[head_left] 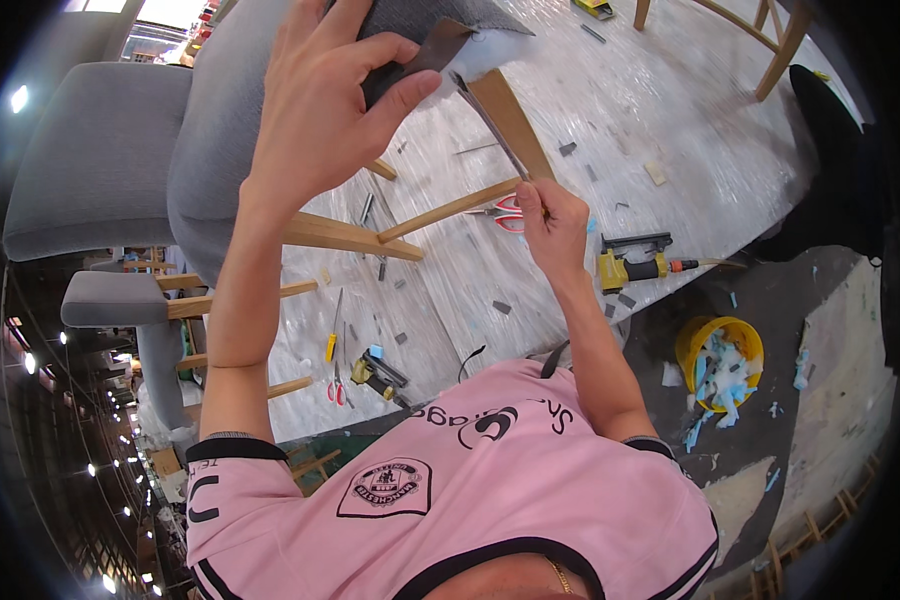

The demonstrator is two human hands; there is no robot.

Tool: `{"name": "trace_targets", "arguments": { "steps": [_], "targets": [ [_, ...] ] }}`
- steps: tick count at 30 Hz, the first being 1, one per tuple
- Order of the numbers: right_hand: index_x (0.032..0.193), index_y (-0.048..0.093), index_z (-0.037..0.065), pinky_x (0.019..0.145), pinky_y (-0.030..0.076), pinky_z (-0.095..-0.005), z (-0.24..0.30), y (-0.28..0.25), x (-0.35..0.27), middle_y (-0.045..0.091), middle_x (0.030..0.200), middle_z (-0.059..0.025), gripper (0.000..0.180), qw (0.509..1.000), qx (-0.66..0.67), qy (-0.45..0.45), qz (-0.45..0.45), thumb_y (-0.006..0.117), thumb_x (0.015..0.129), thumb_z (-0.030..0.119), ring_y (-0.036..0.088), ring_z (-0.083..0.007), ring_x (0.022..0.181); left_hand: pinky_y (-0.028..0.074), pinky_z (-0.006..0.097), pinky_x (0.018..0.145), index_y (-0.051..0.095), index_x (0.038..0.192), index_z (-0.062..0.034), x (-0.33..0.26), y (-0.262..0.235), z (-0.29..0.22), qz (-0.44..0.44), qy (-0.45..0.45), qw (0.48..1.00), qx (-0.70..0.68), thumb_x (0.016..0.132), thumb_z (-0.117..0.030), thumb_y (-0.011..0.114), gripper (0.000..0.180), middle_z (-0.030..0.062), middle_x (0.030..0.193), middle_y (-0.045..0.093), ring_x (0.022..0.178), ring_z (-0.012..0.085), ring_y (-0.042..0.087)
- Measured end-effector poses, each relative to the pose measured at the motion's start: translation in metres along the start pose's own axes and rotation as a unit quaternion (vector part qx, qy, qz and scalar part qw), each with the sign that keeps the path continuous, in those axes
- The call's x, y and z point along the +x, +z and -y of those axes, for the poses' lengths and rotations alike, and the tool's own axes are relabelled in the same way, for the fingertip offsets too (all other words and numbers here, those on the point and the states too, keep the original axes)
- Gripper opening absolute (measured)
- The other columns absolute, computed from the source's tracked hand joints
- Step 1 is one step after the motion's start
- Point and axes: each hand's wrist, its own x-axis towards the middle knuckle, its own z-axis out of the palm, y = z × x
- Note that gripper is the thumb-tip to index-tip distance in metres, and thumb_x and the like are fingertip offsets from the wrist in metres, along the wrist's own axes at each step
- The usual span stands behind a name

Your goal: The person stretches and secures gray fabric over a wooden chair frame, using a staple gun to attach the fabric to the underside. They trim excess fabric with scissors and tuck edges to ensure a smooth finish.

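A grey upholstered chair (208,150) with wooden legs lies tipped on a plastic-covered table. My left hand (335,95) is closed on a flap of grey fabric (445,45) at the seat's corner, thumb and fingers pinching its edge. White padding (485,55) shows beside the flap. My right hand (555,225) grips a long thin metal tool (495,130); its handle is hidden in the fist, so its kind is unclear. The tool's tip points at the seat corner, alongside a wooden leg (510,115). Red-handled scissors (510,215) lie just left of my right hand.
Two yellow staple guns (625,268) (370,378), a yellow-handled screwdriver (331,346), another pair of red scissors (337,390) and grey scraps lie on the table (450,290). A yellow bucket (685,350) of scraps stands on the floor at right. More grey chairs (100,160) are left.
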Motion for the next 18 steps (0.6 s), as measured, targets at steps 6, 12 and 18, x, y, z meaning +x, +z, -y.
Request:
{"name": "trace_targets", "arguments": {
  "steps": [6,12,18],
  "targets": [
    [0.084,0.071,0.001,0.055,0.044,-0.0367,-0.001,0.007,0.006,0.063,0.069,-0.0124,0.021,1.000,0.009,-0.008,-0.005,0.070,0.097,0.017,0.061,-0.0294,0.060,0.031,0.054,0.115,0.074,0.082,-0.0009,-0.003,0.009,0.010,-0.023,0.036,0.999,0.004,0.074,-0.018,0.083,0.021,0.0216,0.159,0.041,0.145,0.0454,0.036],
    [0.085,0.071,0.000,0.055,0.044,-0.0346,-0.014,0.055,0.021,0.063,0.070,-0.0119,0.015,0.992,0.099,-0.050,-0.057,0.071,0.095,0.011,0.061,-0.0245,0.060,0.033,0.053,0.113,0.076,0.081,-0.0047,0.006,0.008,0.002,0.000,0.030,0.999,0.040,0.073,-0.020,0.083,0.019,0.0223,0.149,0.049,0.139,0.0443,0.042],
    [0.080,0.066,0.000,0.056,0.043,-0.0349,0.006,0.122,0.022,0.057,0.068,-0.0130,0.019,0.979,0.184,0.034,-0.082,0.069,0.095,0.011,0.055,-0.0231,0.058,0.036,0.048,0.112,0.075,0.087,-0.0102,-0.001,0.015,0.018,-0.037,0.067,0.997,0.018,0.072,-0.024,0.089,0.025,0.0105,0.153,0.052,0.142,0.0350,0.042]
  ]
}}
